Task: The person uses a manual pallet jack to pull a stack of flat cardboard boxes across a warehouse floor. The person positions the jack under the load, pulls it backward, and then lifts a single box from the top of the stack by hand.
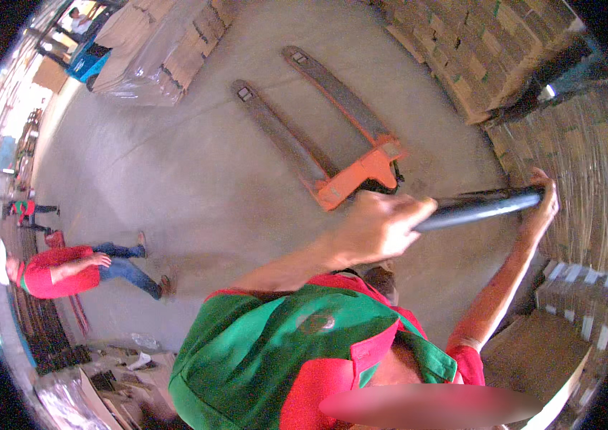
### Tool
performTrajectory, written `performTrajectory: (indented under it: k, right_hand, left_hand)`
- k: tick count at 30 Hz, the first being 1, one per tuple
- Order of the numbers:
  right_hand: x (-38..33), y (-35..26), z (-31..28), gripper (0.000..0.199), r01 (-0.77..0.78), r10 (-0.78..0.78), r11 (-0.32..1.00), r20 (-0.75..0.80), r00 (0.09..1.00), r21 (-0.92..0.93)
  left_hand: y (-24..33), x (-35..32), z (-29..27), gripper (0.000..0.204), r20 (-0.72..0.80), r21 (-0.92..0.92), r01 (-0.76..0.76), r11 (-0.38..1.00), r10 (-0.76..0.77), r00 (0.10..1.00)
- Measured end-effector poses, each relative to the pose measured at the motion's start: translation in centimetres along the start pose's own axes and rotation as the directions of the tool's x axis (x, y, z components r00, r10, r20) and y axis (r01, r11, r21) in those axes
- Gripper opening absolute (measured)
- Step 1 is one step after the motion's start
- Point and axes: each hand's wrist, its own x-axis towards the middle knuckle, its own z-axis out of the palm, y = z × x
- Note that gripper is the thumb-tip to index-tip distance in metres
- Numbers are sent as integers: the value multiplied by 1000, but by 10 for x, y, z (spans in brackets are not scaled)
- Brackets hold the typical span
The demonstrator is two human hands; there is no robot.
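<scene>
A black bar handle (487,208) runs across in front of me, and each hand grips one end of it. My left hand (390,223) is closed round the left end. My right hand (548,202) is wrapped round the right end, beside the plastic-wrapped stack. Just beyond my left hand stands an orange pallet jack (354,176) with two long, scuffed forks pointing away to the far left. The forks lie low over the concrete floor and bear no load. My hands and arms hide where the handle joins the jack.
Cardboard stacks (487,57) line the far right, and a plastic-wrapped stack (569,165) stands close on my right. Another wrapped load (164,54) sits far left, near a blue forklift (89,61). A person in red (67,271) walks at left. Flattened cardboard (121,387) lies near left.
</scene>
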Motion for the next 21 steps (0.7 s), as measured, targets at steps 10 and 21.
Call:
performTrajectory:
  k: [10,21]
  right_hand:
    - [46,-18,44,45,130,-144,975,68,987,182]
    - [49,-18,41,51,301,-311,936,29,950,186]
  left_hand:
    - [-17,33,1,40,-403,365,140,920,21,915]
    - [-6,22,7,39,-534,443,223,868,56,843]
